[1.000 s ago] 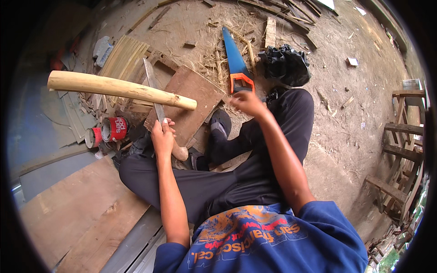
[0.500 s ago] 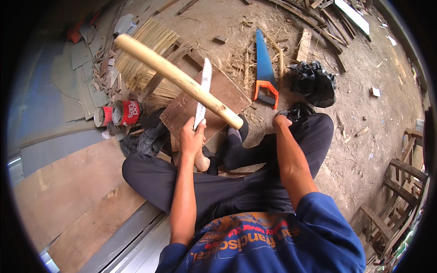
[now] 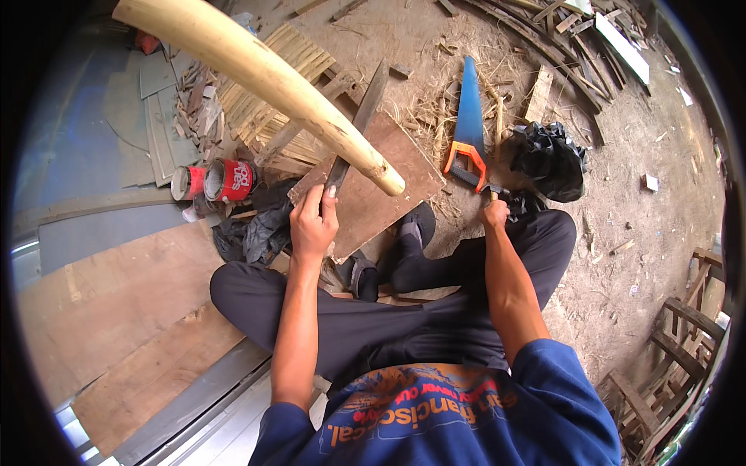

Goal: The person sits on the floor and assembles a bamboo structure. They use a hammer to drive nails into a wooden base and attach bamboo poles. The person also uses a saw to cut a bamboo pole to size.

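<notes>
My left hand is closed round the lower end of a long dark machete blade, which points up and away from me. A pale, round wooden pole crosses the blade at a slant, raised off the ground. I cannot tell how deep the blade sits in the pole. By my right knee, my right hand grips a small hammer by its wooden handle, its dark head just above my fingers. A brown wooden board lies beneath the pole, in front of my feet.
A blue handsaw with an orange handle lies near the right hand, beside a black plastic bag. Two red cans stand at left. Wood strips and shavings cover the ground beyond; a wooden frame stands far right.
The pole and machete have risen toward me and turned a little, with the left hand on the blade. The hammer in my right hand has come into view.
</notes>
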{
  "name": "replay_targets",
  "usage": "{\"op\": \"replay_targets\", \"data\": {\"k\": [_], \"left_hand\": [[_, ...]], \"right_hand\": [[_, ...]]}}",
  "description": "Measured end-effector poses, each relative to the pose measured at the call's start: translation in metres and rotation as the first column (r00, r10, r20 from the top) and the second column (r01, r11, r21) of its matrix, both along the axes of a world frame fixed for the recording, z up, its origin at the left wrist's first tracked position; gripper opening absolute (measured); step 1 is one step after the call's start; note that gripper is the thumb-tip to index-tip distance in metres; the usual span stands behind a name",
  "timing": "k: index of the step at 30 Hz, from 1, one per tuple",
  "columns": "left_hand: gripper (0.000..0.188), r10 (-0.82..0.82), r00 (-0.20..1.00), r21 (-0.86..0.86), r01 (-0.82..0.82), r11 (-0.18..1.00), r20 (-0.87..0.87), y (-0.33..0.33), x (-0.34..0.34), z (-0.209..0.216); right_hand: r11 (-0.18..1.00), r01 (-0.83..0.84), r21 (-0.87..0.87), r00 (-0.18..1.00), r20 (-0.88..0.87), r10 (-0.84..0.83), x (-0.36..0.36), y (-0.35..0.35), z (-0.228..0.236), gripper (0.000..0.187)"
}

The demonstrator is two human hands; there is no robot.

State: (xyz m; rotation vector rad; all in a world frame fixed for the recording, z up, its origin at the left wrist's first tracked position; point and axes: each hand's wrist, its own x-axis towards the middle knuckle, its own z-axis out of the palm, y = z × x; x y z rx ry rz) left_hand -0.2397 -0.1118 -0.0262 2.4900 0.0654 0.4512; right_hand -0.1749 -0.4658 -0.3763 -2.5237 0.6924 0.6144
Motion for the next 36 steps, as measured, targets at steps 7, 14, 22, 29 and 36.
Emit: {"op": "replay_targets", "data": {"k": [7, 14, 22, 29, 36], "left_hand": [[0.016, -0.048, 0.994, 0.074, 0.041, 0.996, 0.101, 0.011, 0.013, -0.043], [0.043, -0.017, 0.975, -0.1, -0.005, 0.995, -0.219, 0.015, 0.015, -0.043], [0.054, 0.05, 0.981, -0.123, -0.074, 0.99, -0.188, 0.011, 0.004, -0.058], [0.055, 0.037, 0.976, -0.117, -0.063, 0.991, -0.217, 0.0, 0.005, -0.047], [0.053, 0.044, 0.976, -0.054, -0.056, 0.997, -0.212, 0.004, 0.002, -0.042]], "right_hand": [[0.981, -0.157, 0.117, 0.709, 0.704, 0.03, 0.017, 0.03, 0.069, 0.032], [0.813, -0.211, 0.543, 0.624, 0.715, -0.315, 0.032, 0.07, 0.262, 0.031], [0.679, -0.688, 0.258, 0.465, 0.874, 0.14, 0.003, 0.119, 0.398, 0.031], [0.593, -0.805, -0.025, 0.329, 0.813, 0.48, 0.023, 0.137, 0.42, 0.034], [0.652, -0.757, -0.056, 0.191, 0.934, 0.302, 0.033, 0.138, 0.448, 0.015]]}}
